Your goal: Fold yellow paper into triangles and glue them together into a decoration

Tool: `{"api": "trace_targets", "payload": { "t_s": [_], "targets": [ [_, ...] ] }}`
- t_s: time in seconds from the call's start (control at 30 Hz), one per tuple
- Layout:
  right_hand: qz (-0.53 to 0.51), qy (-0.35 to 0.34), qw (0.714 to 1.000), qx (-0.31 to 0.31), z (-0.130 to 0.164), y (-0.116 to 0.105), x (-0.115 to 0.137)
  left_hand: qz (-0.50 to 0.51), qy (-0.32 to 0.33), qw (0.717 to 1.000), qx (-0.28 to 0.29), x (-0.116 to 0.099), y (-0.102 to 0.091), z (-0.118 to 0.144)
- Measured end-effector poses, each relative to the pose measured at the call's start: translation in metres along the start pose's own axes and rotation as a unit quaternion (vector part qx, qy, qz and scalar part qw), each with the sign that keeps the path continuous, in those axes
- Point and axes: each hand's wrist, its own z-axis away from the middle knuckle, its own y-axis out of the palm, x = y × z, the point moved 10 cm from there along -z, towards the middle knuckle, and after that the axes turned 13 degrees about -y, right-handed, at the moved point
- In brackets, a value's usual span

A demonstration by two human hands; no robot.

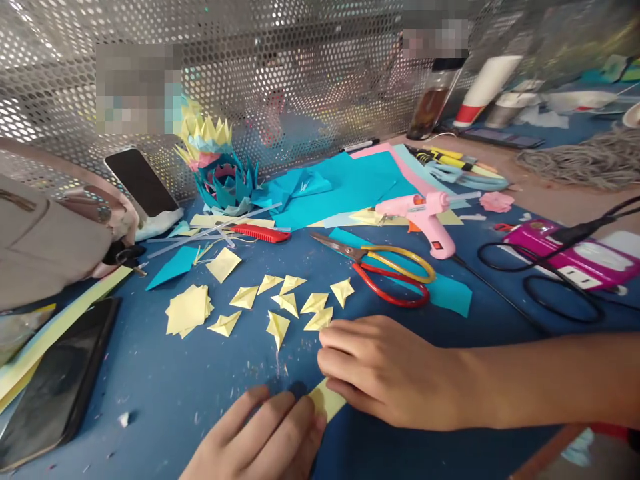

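Note:
Between my two hands, near the table's front edge, lies a pale yellow piece of paper [328,400], partly hidden under the fingers. My left hand [267,433] grips its left end, with the thumb mostly out of sight. Curled fingers of my right hand [377,370] hold the other end against the table. Just beyond them several small folded yellow paper points [278,329] are scattered. Left of these sit a stack of yellow paper squares [189,310] and one loose square [225,265].
Scissors [370,260], a pink glue gun [425,217] and a red cutter [260,232] lie farther back. Behind are blue paper sheets [345,183] and a folded paper flower [225,180]. Phones [57,380] flank the left; a purple power strip [575,253] with cables is right.

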Motion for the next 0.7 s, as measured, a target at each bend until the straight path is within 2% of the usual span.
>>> {"api": "trace_targets", "payload": {
  "t_s": [0.13,0.27,0.5,0.6,0.7],
  "targets": [
    [-0.007,-0.006,1.0,0.006,-0.001,-0.001,0.002,0.053,-0.027,0.998,0.01,0.01,-0.004,-0.001],
    [-0.016,-0.006,1.0,0.002,-0.001,-0.003,0.002,0.041,-0.048,0.998,0.005,0.005,0.0,0.0],
    [-0.193,0.046,0.98,-0.029,0.0,-0.004,-0.018,0.012,-0.031,0.998,0.049,-0.006,0.005,-0.016],
    [-0.202,0.052,0.978,-0.034,0.002,-0.003,-0.021,-0.011,-0.032,0.999,0.028,-0.013,0.001,-0.024],
    [-0.193,0.045,0.979,-0.041,0.003,-0.003,-0.019,-0.003,-0.06,0.998,-0.002,-0.014,-0.001,-0.024]
  ]
}}
